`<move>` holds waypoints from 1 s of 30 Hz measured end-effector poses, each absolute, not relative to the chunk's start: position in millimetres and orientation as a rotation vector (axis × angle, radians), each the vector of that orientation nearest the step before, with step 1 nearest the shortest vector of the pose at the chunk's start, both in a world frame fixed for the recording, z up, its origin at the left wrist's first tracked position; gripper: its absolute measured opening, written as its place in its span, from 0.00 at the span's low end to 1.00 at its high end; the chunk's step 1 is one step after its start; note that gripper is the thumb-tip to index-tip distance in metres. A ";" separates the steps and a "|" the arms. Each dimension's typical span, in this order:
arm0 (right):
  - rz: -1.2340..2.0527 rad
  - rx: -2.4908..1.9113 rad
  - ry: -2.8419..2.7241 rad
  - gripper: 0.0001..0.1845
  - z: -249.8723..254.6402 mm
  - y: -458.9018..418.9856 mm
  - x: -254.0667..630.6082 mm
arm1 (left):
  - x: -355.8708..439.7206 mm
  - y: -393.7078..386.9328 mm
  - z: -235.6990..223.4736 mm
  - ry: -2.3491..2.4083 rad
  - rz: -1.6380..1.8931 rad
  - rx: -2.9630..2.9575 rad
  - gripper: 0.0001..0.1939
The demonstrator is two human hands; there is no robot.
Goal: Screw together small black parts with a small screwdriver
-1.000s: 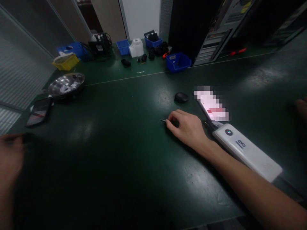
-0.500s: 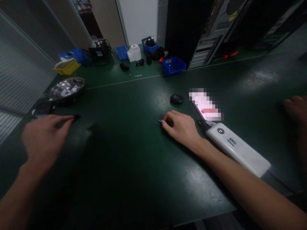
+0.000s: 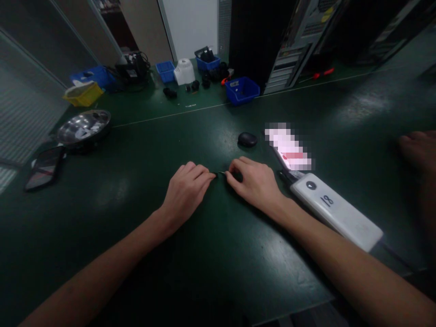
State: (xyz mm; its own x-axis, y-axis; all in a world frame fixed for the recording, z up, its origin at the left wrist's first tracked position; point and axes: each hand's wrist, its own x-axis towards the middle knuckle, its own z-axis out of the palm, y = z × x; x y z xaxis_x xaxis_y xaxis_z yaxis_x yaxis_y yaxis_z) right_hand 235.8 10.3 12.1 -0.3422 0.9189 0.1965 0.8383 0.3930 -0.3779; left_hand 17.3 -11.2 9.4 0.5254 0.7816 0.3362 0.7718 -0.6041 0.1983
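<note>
My left hand is pinched on a small black piece, most of it hidden by the fingertips. Facing it from the right, my right hand pinches a thin, pale, rod-like piece between thumb and forefinger. The tips of both pieces are very close together over the green table; whether they touch, I cannot tell. A black computer mouse lies just beyond my right hand.
A white power bank marked 18 and a phone with a blurred screen lie right. At left are a metal bowl and a dark phone. Bins stand behind. Another person's hand rests far right.
My left hand has moved right, from near the metal bowl to my right hand, carrying the small black piece. My right hand has hardly moved. The dark phone is now uncovered.
</note>
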 end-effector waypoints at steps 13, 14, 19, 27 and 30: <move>0.367 -1.404 -2.245 0.09 13.3 6.9 233.4 | 9.1 -2.4 0.2 1.299 0.792 2.328 0.12; 0.373 -1.394 -2.252 0.09 13.3 7.0 233.5 | 8.6 -2.2 -0.3 1.300 0.798 2.314 0.11; 0.385 -1.378 -2.265 0.10 14.0 7.6 233.4 | 7.5 -1.9 -0.3 1.285 0.829 2.285 0.11; 0.377 -1.368 -2.296 0.10 15.3 5.3 231.7 | 8.4 -1.6 3.2 1.301 0.835 2.249 0.11; 0.365 -1.368 -2.309 0.10 15.2 5.5 231.5 | 8.7 -1.8 2.7 1.307 0.827 2.247 0.10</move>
